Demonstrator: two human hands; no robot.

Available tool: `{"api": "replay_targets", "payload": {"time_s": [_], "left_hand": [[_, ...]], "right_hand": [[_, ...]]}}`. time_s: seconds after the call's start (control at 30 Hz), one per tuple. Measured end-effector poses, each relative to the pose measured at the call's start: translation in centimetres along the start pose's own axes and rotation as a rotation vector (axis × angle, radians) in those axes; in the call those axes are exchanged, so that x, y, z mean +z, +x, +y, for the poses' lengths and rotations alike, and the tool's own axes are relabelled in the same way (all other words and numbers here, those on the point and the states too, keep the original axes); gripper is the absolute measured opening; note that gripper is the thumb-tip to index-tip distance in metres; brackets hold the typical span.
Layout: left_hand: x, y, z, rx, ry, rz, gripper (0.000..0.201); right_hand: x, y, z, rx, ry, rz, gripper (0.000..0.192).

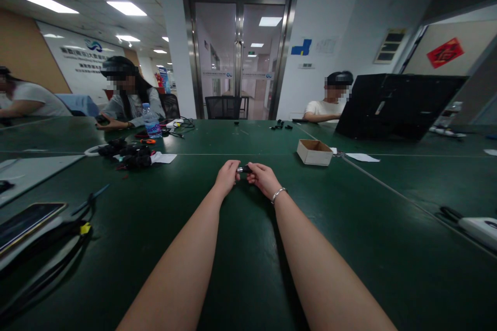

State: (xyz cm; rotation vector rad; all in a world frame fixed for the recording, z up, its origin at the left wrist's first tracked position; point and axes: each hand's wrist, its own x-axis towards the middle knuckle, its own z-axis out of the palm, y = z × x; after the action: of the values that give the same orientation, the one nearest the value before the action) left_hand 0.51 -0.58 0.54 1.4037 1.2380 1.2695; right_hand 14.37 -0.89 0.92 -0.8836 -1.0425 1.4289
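My left hand [227, 178] and my right hand [265, 179] face each other just above the dark green table [248, 248]. Between their fingertips is a small black piece with a silvery end [245, 169]; its exact kind is too small to tell. The fingers of my left hand are closed at the silvery end. On the black end, my right hand pinches with thumb and fingers. A silver bracelet circles my right wrist. Fingers cover parts of the piece at both ends.
An open small box [313, 153] stands to the right, black bundled parts [134, 154] to the left. Further off are a water bottle [151, 121], small black pieces [280, 125] and a large black panel [396, 106]. A phone [31, 220] and cables lie near left. Several people sit around.
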Motion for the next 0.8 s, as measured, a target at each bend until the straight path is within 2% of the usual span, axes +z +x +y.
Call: {"api": "replay_targets", "payload": {"time_s": [0.27, 0.4, 0.8], "left_hand": [[0.04, -0.04, 0.16, -0.011, -0.003, -0.011, 0.029], [0.05, -0.09, 0.21, 0.032, 0.010, 0.001, 0.031], [0.02, 0.07, 0.13, -0.023, -0.023, -0.054, 0.031]], "right_hand": [[-0.03, 0.05, 0.08, 0.000, 0.002, 0.002, 0.017], [-0.05, -0.02, 0.01, 0.008, 0.008, 0.006, 0.017], [-0.12, 0.14, 0.09, 0.008, -0.002, 0.004, 0.015]]}}
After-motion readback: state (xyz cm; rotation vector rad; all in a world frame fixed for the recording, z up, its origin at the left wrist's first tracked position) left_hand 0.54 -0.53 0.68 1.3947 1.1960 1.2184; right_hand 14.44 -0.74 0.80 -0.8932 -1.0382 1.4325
